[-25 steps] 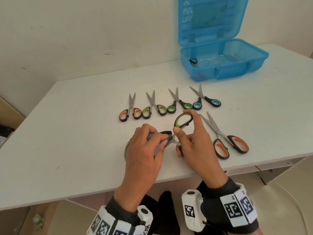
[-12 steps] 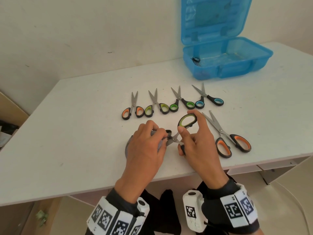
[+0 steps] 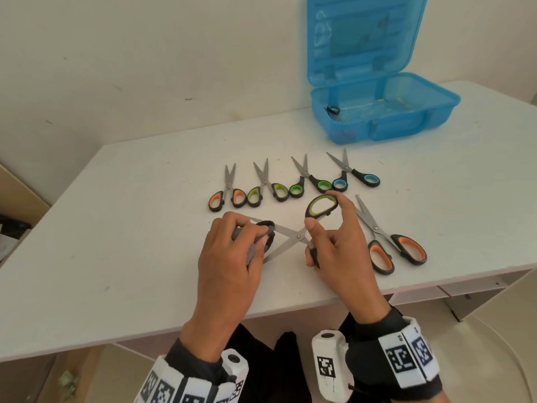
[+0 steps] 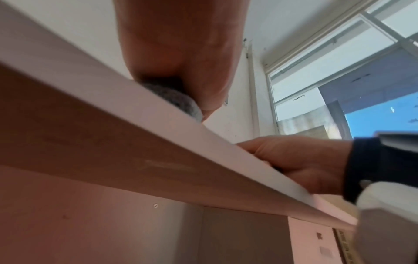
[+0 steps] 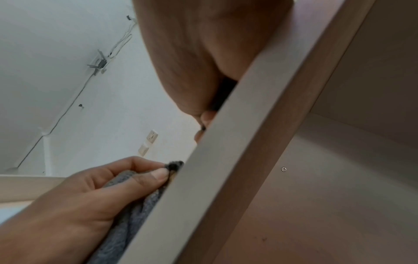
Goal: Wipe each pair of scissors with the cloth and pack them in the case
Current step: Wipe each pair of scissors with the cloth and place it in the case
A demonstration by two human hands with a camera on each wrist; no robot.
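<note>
Fingers [image 3: 244, 228] of the left hand [image 3: 229, 257] are curled tight round a bunched grey cloth [image 3: 252, 251] and pinch it onto one blade of the green-handled scissors [image 3: 296, 236], centre of the head frame. Cloth is knit-textured, soft, partly hidden under the palm; right wrist view shows thumb and forefinger pressing it at the desk [image 3: 116, 228] edge.

Right hand [image 3: 340, 251]: thumb and forefinger spread wide, forefinger tip on the far rim of the upper handle loop, thumb at its near end. Lower fingers curl round the other handle, mostly hidden. Scissors are opened into an X, steel blades pointing to frame left, pivot screw visible. Handles black plastic with lime-green inner lining, oval loops.

On the desk, above the hands, a row of four small pairs: orange scissors [image 3: 228, 190], yellow-green scissors [image 3: 266, 187], green small scissors [image 3: 308, 181], blue scissors [image 3: 353, 174]. All have black handles with coloured linings and lie slightly open, blades pointing to the top of the frame. Right of the hands lies a large orange pair [image 3: 386, 242], slightly open, blades pointing up-left.

Case [image 3: 383, 112] upper right: translucent blue plastic, lid standing upright, moulded handle on the front wall. Small dark item inside at its left end, can't tell what.

Desk top is matte white laminate, pinkish edge band. Wrist views see mostly the desk underside.
</note>
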